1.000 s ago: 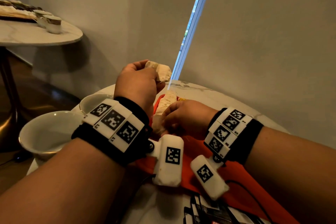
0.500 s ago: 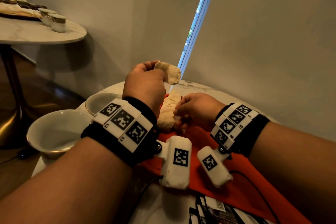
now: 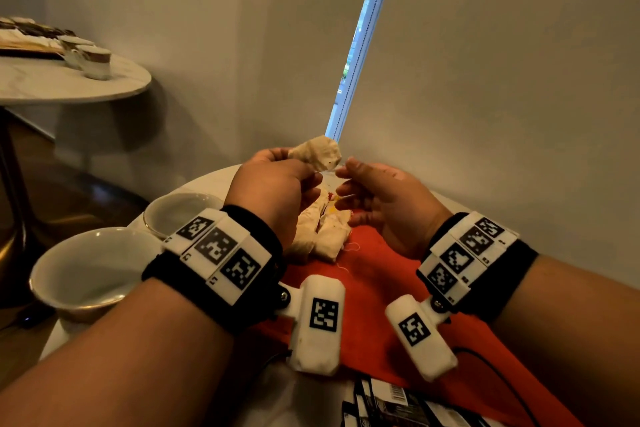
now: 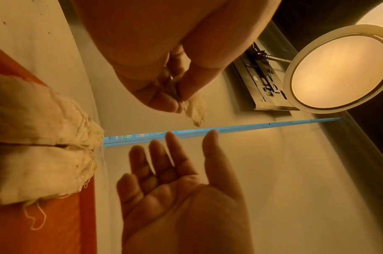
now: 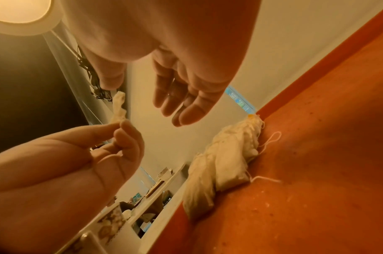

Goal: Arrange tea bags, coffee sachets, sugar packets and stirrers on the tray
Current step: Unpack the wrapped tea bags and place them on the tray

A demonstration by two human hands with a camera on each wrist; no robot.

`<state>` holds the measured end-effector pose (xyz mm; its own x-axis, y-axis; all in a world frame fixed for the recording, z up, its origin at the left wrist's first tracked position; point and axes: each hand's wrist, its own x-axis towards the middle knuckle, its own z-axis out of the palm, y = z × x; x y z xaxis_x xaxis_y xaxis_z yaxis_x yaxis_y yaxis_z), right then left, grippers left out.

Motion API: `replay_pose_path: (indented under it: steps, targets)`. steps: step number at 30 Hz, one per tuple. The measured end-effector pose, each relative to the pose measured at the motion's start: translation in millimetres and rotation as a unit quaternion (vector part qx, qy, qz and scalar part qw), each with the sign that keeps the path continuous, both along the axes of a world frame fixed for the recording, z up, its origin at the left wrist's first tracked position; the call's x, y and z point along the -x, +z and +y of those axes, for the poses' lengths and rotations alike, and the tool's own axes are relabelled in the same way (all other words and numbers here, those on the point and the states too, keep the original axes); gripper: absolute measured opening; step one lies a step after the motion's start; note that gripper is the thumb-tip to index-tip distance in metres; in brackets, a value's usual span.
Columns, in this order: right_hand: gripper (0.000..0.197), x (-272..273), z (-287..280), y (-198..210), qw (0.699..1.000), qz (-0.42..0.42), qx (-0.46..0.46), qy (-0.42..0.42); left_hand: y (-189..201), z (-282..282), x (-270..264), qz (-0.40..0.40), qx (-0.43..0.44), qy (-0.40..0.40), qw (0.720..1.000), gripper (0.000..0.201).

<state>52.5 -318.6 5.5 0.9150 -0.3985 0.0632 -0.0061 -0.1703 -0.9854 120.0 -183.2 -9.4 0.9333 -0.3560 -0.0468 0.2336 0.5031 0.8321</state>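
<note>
My left hand (image 3: 304, 166) pinches a pale tea bag (image 3: 317, 152) and holds it up above the far end of the orange-red tray (image 3: 381, 274). The left wrist view shows the same tea bag (image 4: 195, 110) caught between thumb and fingers. My right hand (image 3: 349, 180) hovers just to the right of it, fingers straight and empty, palm turned toward the bag; it also shows as an open right hand (image 4: 175, 171). Several more tea bags (image 3: 325, 229) lie in a row on the tray's far left part, below both hands, with loose strings trailing from these tea bags (image 5: 225, 158).
Two white cups (image 3: 86, 274) (image 3: 176, 211) stand on the round white table left of the tray. Black sachets (image 3: 398, 406) lie at the near edge. A wall stands close behind the table. A second table (image 3: 69, 83) with cups stands far left.
My right hand has let go of the tea bags on the tray, lifted and opened beside the bag held up by my left hand. The left hand kept its bag.
</note>
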Motion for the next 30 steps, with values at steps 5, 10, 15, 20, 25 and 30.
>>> replay_pose_path:
  steps: [5,10,15,20,25,30]
  targets:
    - [0.020,-0.9,2.3,4.1,0.999,-0.046,-0.001,0.004,-0.4,0.4,4.8,-0.012,0.015,-0.042,0.999,0.022]
    - [0.028,-1.0,2.3,4.1,0.998,-0.060,0.008,0.003,0.3,-0.6,7.6,-0.006,0.018,-0.065,0.998,0.020]
    - [0.004,-2.9,0.0,1.6,0.998,-0.065,0.006,-0.021,0.2,1.3,9.5,-0.021,-0.012,-0.087,0.996,0.017]
    - [0.007,-2.6,-4.2,1.8,0.997,-0.064,0.005,-0.046,3.6,6.0,9.8,-0.012,-0.075,-0.082,0.994,0.015]
    - [0.005,-2.3,-16.4,0.1,0.995,-0.026,0.035,-0.085,5.4,10.9,3.2,0.001,-0.149,-0.067,0.987,0.006]
    - [0.015,2.5,-19.3,-9.1,0.984,0.152,0.086,-0.028,8.1,6.6,6.5,0.071,-0.195,-0.142,0.968,0.013]
